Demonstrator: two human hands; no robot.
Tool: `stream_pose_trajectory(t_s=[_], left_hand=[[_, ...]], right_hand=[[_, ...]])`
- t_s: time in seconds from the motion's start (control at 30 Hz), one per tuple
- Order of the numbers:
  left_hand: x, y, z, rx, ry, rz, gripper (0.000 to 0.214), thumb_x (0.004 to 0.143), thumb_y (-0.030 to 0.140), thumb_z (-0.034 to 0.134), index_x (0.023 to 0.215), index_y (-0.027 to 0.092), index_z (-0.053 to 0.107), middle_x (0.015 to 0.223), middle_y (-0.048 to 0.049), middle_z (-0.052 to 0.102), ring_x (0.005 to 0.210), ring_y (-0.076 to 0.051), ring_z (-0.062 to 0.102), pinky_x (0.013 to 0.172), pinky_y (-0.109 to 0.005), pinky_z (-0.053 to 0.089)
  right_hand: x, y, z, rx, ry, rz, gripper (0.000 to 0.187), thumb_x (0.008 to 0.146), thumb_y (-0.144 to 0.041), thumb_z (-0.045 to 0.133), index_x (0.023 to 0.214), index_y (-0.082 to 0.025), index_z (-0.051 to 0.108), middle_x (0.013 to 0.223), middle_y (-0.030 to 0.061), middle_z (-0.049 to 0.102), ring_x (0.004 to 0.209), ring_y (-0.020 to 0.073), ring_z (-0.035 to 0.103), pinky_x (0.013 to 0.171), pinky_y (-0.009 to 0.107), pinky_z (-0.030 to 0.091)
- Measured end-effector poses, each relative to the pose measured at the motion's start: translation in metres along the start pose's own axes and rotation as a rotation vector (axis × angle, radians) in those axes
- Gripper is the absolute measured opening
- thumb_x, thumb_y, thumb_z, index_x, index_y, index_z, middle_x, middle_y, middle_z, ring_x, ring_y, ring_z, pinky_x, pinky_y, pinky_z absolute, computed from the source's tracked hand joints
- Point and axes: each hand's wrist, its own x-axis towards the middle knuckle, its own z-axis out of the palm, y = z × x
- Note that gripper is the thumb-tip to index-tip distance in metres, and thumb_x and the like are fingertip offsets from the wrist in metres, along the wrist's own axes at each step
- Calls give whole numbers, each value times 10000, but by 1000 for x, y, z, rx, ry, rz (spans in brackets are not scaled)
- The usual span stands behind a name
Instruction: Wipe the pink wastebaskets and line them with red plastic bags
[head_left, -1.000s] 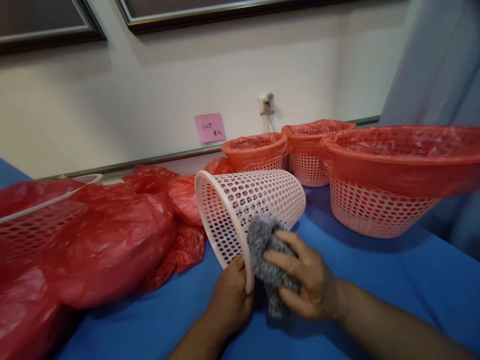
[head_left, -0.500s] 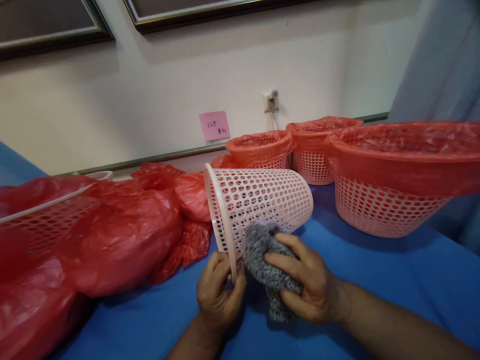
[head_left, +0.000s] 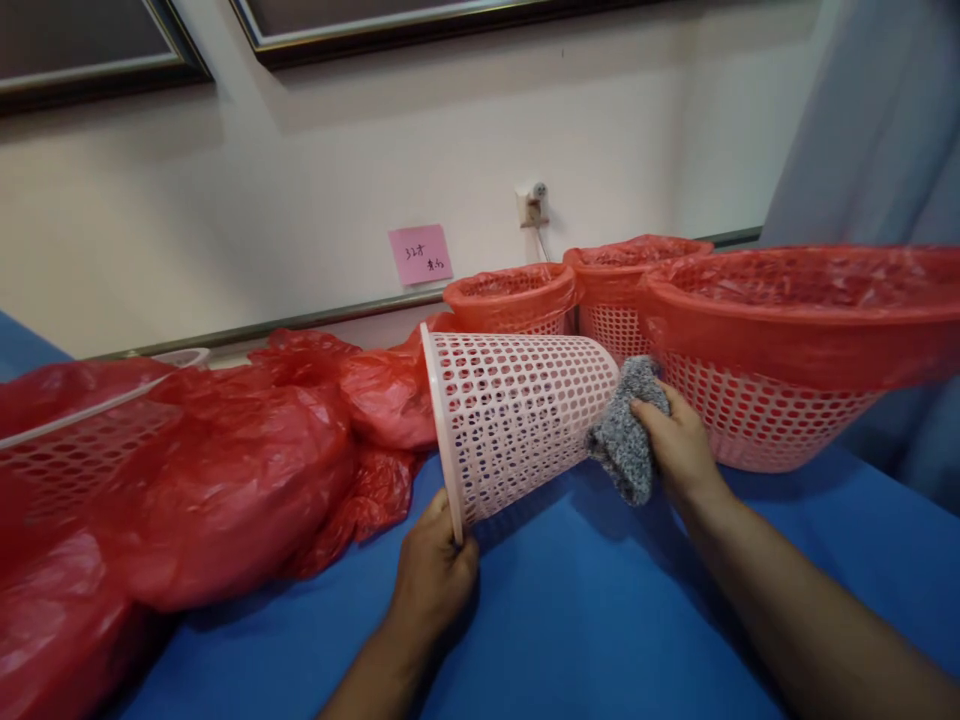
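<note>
A pale pink perforated plastic wastebasket lies tipped on its side, its rim toward the left and its base toward the right. Pinched at the lower edge of that rim is my left hand, thumb and fingers closed on it. My right hand grips a grey speckled cloth and presses it against the basket's base end. Part of the base is hidden behind the cloth.
Red plastic bags heap on the left beside another bag-filled basket. Behind stand red-lined baskets, a small one and another; a large one is at right. A blue cloth covers the table.
My right hand has moved the cloth from near the rim, rightward and up, to the base end. The basket has turned a little, with my left hand still on its rim.
</note>
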Motion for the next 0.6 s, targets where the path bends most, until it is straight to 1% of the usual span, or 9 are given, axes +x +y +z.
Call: stream_pose_trajectory(t_s=[0.03, 0.1, 0.2, 0.27, 0.33, 0.43, 0.5, 0.53, 0.6], left_hand=[[0, 0, 1, 5, -30, -9, 534, 714, 10, 463, 1104, 221, 760, 1156, -58, 730, 1066, -237, 714, 906, -376, 620], [-1, 0, 2, 19, -61, -24, 588, 685, -8, 441, 1117, 227, 764, 1210, -54, 726, 1095, -238, 716, 912, -376, 624], [-2, 3, 4, 43, -65, -32, 608, 653, -24, 432, 1089, 227, 773, 1194, -48, 738, 1068, -233, 731, 879, -363, 638], [-2, 6, 4, 54, -61, -23, 615, 641, -29, 435, 1088, 230, 770, 1177, -46, 744, 1062, -233, 733, 876, -363, 640], [-2, 11, 4, 51, -59, -15, 539, 686, -16, 463, 1051, 230, 773, 1142, -47, 750, 1043, -235, 734, 880, -364, 638], [0, 18, 3, 38, -109, -23, 311, 806, 70, 550, 941, 228, 781, 1047, -43, 762, 925, -222, 736, 826, -336, 644], [1, 19, 3, 52, -138, -36, 340, 805, 49, 540, 950, 233, 786, 1054, -38, 763, 938, -217, 734, 843, -328, 639], [1, 18, 3, 69, -142, -46, 424, 768, 3, 509, 988, 237, 786, 1087, -35, 761, 992, -221, 731, 885, -334, 632], [1, 15, 3, 108, -141, -66, 598, 670, -61, 459, 1082, 238, 772, 1162, -37, 746, 1104, -233, 711, 971, -358, 607]], right_hand=[[2, 1, 0, 21, -7, 16, 518, 832, -414, 643, 1300, -192, 660, 1127, 102, 725, 1073, 303, 678, 1011, 567, 535], [-4, -1, 1, -47, 3, -77, 504, 831, -395, 646, 1298, -204, 665, 1196, 111, 697, 1154, 318, 651, 1060, 586, 501], [-31, -13, 5, -225, -104, -415, 507, 837, -298, 634, 1339, -229, 640, 1413, 133, 558, 1353, 339, 534, 1155, 595, 421], [-54, -24, 8, -250, -315, -633, 572, 837, -216, 606, 1407, -245, 578, 1520, 137, 453, 1411, 334, 487, 1145, 573, 447], [-75, -34, 10, -202, -571, -805, 653, 807, -163, 585, 1452, -246, 524, 1560, 140, 400, 1392, 320, 511, 1086, 523, 518], [-95, -43, 12, -112, -858, -940, 694, 753, -139, 562, 1442, -209, 522, 1520, 152, 440, 1279, 283, 604, 958, 417, 604], [-94, -42, 13, -104, -854, -933, 672, 746, -126, 555, 1412, -212, 548, 1501, 145, 471, 1262, 277, 616, 953, 407, 606], [-89, -40, 12, -120, -771, -895, 650, 755, -122, 556, 1397, -225, 562, 1502, 138, 475, 1286, 283, 602, 987, 428, 590], [-71, -32, 11, -175, -494, -757, 582, 793, -138, 568, 1364, -246, 596, 1486, 128, 496, 1338, 303, 564, 1076, 495, 532]])
